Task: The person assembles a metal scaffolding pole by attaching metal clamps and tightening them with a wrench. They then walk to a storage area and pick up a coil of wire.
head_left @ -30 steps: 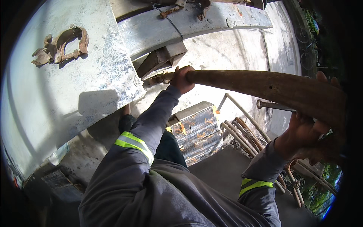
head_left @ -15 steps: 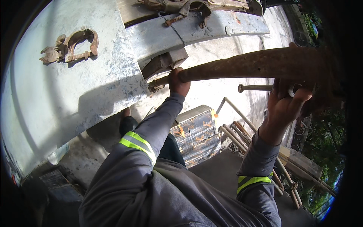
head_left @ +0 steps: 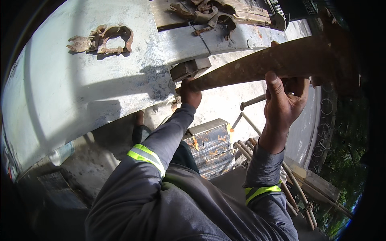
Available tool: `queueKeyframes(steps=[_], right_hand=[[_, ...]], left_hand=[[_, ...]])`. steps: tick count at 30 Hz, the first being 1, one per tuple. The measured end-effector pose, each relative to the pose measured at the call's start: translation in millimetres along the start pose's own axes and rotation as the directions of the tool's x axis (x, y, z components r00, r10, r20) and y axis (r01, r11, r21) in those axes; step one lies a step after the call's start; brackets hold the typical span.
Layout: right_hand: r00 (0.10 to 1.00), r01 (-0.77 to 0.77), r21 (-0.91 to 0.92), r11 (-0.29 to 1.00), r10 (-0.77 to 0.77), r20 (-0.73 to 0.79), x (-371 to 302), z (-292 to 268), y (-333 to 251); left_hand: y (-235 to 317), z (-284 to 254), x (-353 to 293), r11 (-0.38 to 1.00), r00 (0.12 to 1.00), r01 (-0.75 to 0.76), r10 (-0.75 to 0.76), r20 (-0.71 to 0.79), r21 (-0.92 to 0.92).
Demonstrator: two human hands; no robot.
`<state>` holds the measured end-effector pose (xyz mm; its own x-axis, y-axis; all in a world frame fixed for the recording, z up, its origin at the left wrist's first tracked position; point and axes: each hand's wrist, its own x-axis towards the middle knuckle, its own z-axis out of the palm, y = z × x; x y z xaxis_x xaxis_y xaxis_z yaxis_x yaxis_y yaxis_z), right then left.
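Observation:
A long rusty metal pipe (head_left: 257,60) slants across the view, looking wider toward its near end at the upper right. My left hand (head_left: 190,94) is closed around its narrow far end, next to the corner of a pale metal sheet (head_left: 132,76). Farther along, my right hand (head_left: 287,96) grips the pipe from below, thumb in front and a fingertip showing over the top edge. Beside that hand juts a short rod with a flared end (head_left: 252,102); whether I hold it cannot be made out. A rusty scaffold clamp (head_left: 116,39) lies on the sheet.
More rusty clamps (head_left: 213,18) rest on a wooden plank and a grey metal beam (head_left: 257,36) at the back. Below my arms stands a taped block (head_left: 213,148). Several poles (head_left: 295,188) lean at the right, near a concrete-looking beam (head_left: 309,180).
My right hand has shifted left along the pipe, and the pipe's near end has risen in the view. The view has turned, moving the sheet and clamp rightward. My left hand keeps its grip.

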<state>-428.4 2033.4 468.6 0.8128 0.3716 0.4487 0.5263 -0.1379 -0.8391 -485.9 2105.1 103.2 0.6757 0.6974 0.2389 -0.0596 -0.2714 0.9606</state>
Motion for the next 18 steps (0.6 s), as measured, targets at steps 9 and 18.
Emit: queueKeyframes(steps=[9, 18], right_hand=[[0.992, -0.062, 0.086, 0.994, 0.071, -0.108, -11, 21, -6], [0.987, -0.135, 0.201, 0.97, 0.149, -0.058, -31, 12, -25]], left_hand=[[-7, -14, 11, 0.994, 0.987, -0.022, 0.004, 0.16, 0.107], [99, -52, 18, 0.991, 0.938, -0.137, 0.131, 0.322, -0.004]])
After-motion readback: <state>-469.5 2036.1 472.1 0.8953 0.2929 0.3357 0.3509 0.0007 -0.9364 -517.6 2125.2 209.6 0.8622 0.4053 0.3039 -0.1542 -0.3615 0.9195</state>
